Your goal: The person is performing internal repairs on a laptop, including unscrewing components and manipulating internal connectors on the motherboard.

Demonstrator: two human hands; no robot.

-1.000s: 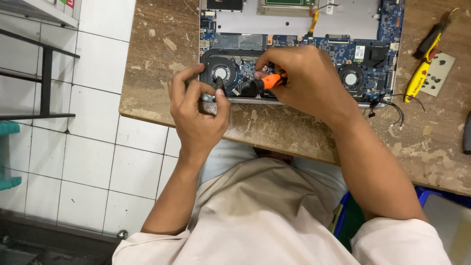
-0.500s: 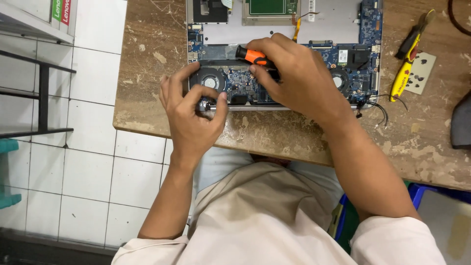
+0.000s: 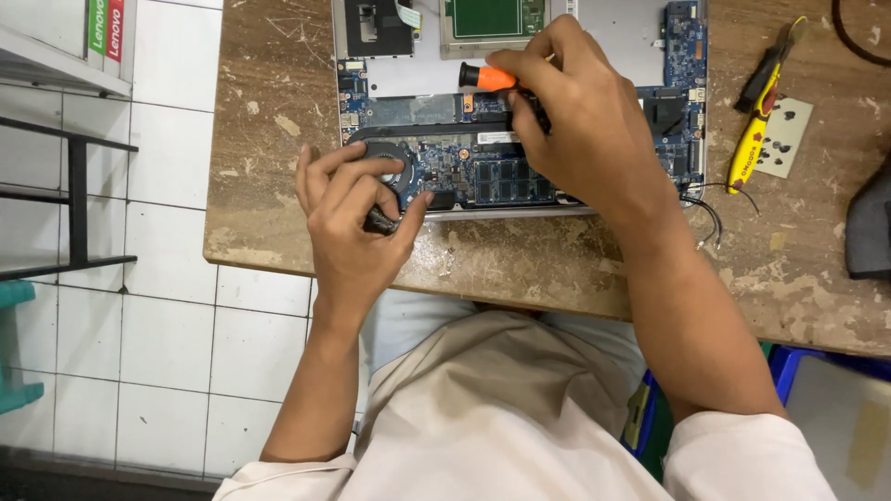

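Screwdriver (image 3: 490, 77) detail is largely hidden in the head view: only an orange handle with a black end cap is seen, and the shaft and tip are covered by the right hand (image 3: 583, 121), whose fingers are closed around the handle. The opened laptop (image 3: 520, 102) is cut off by the upper frame edge, so its far half cannot be made out. It is laid on a worn brown table (image 3: 520, 264), whose right end is also cut off.

Inside the laptop shell a blue circuit board (image 3: 492, 172) is seen, with a round fan (image 3: 385, 162) at about 9 o'clock from the board, partly covered by the left hand (image 3: 357, 232). That hand is curled at the laptop's near left corner, thumb and fingers pinched on a small dark part that cannot be identified.

At about 3 o'clock from the laptop, yellow-handled pliers (image 3: 754, 121) are laid on the table beside a pale card (image 3: 787, 139) dotted with what look like small dark screws. Something dark (image 3: 868, 227) at the right edge is cut off.
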